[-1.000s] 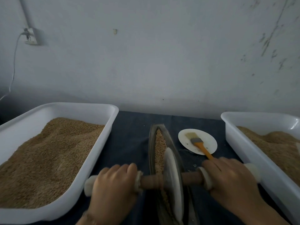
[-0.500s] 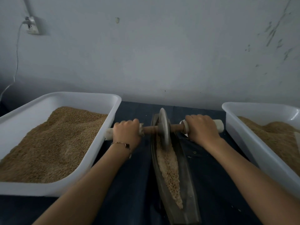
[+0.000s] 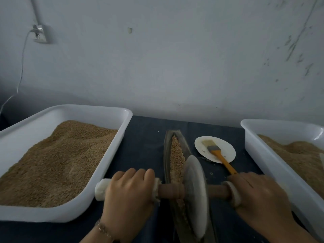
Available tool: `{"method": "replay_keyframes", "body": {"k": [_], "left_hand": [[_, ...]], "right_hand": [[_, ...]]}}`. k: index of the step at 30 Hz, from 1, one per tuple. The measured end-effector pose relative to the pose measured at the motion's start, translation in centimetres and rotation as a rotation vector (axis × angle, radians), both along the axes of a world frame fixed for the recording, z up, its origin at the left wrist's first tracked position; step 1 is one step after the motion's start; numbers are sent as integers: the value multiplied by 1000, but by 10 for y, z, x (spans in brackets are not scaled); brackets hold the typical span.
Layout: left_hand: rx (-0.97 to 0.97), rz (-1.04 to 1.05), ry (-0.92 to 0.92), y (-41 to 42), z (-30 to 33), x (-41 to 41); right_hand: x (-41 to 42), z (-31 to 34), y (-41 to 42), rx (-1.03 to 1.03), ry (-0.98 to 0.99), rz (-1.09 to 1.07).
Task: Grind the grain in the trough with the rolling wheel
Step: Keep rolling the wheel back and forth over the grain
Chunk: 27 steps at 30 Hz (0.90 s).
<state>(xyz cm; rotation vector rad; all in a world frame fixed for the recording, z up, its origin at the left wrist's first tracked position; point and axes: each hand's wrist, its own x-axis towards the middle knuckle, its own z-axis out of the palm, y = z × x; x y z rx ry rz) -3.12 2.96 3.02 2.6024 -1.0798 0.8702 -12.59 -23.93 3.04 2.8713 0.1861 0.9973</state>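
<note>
Pulled back from the far end, the wheel sits between both hands, each clamped on its axle, leaving seemingly coarse grain in the trough beyond.

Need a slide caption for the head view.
Both hands grip the wheel axle, grinding grain in the trough.

Trough lies mid-table between two grain tubs; plate with brush sits just right of it.
</note>
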Motion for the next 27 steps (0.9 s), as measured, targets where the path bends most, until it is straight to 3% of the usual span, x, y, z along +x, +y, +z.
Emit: {"method": "replay_keyframes", "body": {"k": [6, 10, 14, 23, 27], "left_hand": [[10, 136, 77, -30, -12, 53], [71, 327, 113, -52, -6, 93], [99, 363, 127, -63, 3, 110], [93, 232, 279, -22, -6, 48], [15, 66, 191, 3, -3, 2]], "right_hand": [[65, -8, -6, 20, 12, -129], [118, -5, -19, 21, 150, -249], [137, -5, -26, 30, 174, -280], [55, 5, 6, -47, -9, -129], [13, 10, 9, -41, -16, -61]]}}
